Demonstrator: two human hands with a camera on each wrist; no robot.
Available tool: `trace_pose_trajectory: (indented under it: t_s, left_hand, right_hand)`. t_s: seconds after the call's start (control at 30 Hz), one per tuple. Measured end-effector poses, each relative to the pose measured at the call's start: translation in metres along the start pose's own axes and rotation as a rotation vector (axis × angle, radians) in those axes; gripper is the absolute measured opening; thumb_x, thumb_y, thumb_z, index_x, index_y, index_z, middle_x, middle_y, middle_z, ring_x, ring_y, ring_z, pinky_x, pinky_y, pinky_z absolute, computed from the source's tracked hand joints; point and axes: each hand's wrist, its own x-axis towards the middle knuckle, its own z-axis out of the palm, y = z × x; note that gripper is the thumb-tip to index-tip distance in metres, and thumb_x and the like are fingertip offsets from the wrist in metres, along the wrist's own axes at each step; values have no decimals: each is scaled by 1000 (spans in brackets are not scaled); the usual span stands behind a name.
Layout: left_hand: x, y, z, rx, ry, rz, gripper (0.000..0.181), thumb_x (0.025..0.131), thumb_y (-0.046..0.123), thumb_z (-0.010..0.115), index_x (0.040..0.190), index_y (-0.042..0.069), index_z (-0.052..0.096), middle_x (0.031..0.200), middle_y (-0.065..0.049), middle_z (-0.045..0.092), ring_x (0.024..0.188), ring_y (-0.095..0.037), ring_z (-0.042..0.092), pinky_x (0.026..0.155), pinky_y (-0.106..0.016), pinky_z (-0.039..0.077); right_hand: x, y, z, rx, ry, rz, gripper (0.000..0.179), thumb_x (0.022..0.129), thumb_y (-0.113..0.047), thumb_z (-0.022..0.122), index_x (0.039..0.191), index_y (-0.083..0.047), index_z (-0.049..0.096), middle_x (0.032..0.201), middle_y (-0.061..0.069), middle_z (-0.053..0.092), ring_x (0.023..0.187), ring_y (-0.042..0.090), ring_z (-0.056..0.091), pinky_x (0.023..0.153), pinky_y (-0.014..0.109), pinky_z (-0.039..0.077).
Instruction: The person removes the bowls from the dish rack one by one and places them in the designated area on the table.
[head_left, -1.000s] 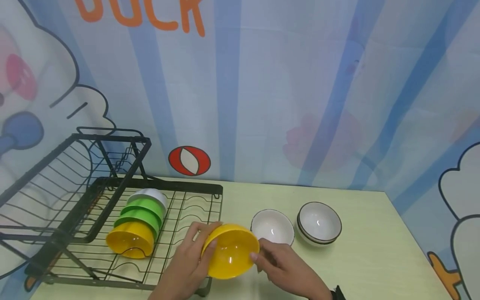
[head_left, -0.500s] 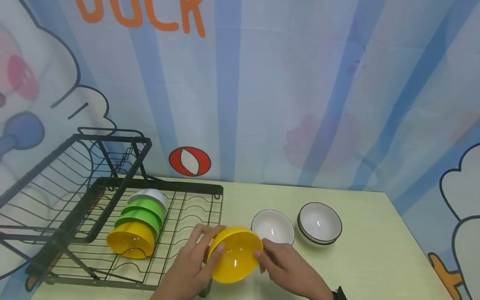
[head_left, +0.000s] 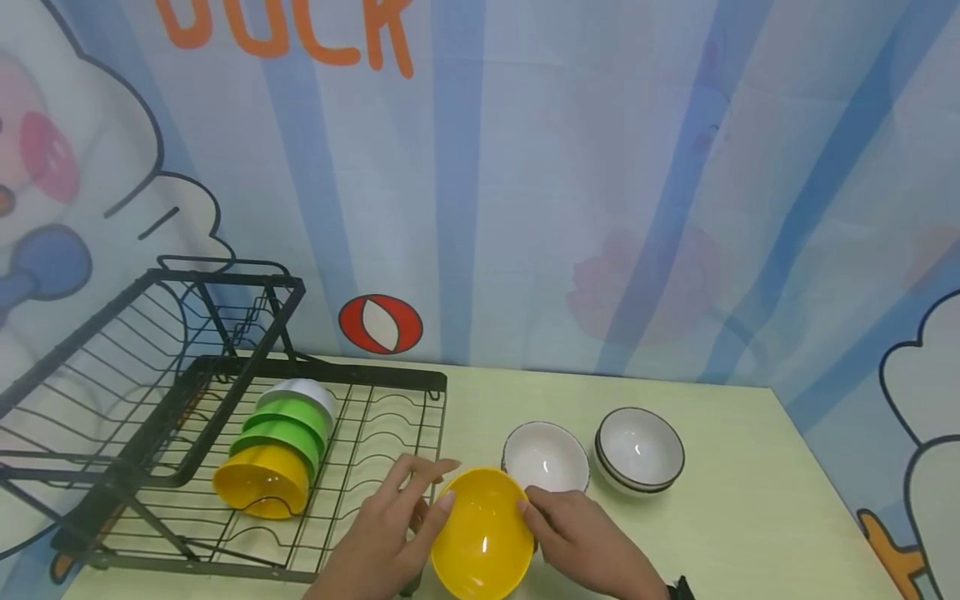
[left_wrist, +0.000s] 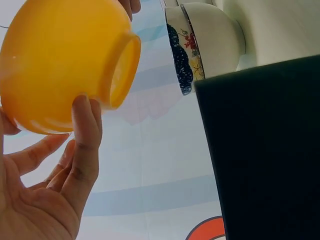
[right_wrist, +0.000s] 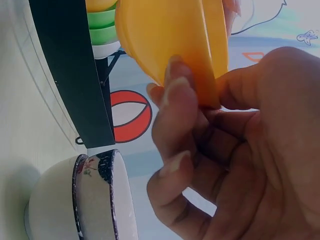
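The yellow bowl tilts between both hands, presumably steadied: right hand pinching its rim at three o'clock, left hand lightly holding it at nine. Dish rack, ten o'clock; stacked white bowls, two.

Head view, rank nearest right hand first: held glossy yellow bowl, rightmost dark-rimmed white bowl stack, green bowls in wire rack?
1. Glossy yellow bowl: rim pinched by right hand.
2. White bowl stack: beyond, rightward.
3. Green bowls: far left, black wire rack.

Left hand: fingers kinda spread, thumb stuck out
Right hand: thumb-and-finger pinch, other fingers curled
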Motion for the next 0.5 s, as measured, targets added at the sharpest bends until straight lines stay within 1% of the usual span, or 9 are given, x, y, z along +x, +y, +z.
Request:
trace_pose_trajectory:
  t_s: [0.1, 0.2, 0.33, 0.5]
  left_hand:
    - [0, 0, 0, 13, -19, -1, 36, 104, 48, 42, 135, 32, 54, 116, 6, 51, 73, 4, 48, 63, -15, 50]
    - [0, -1, -1, 29, -24, -8, 38, 104, 51, 40, 135, 34, 53, 115, 7, 51, 74, 3, 48, 63, -16, 50]
    - [2, -2, -1, 45, -20, -16, 39, 104, 52, 37, 135, 35, 53, 113, 11, 51, 75, 4, 49, 63, -17, 50]
    - [2, -3, -1, 50, -10, -19, 37, 104, 50, 40, 133, 33, 56, 108, 14, 51, 75, 4, 50, 63, -16, 51]
  right_hand:
    - [0, 1, 0, -22, -7, 8, 34, 107, -40, 39, 86, -21, 58, 66, -12, 53, 57, -1, 49, 54, 19, 46]
    - [1, 2, 0, -39, -7, 19, 35, 107, -41, 39, 84, -21, 58, 65, -12, 53, 57, -1, 49, 53, 19, 45]
    - [1, 5, 1, -57, 4, 20, 36, 106, -40, 40, 80, -22, 57, 63, -12, 51, 54, -1, 45, 51, 18, 42]
    - [1, 8, 2, -77, 18, 11, 36, 106, -35, 42, 75, -21, 54, 59, -13, 43, 51, -2, 37, 48, 16, 36]
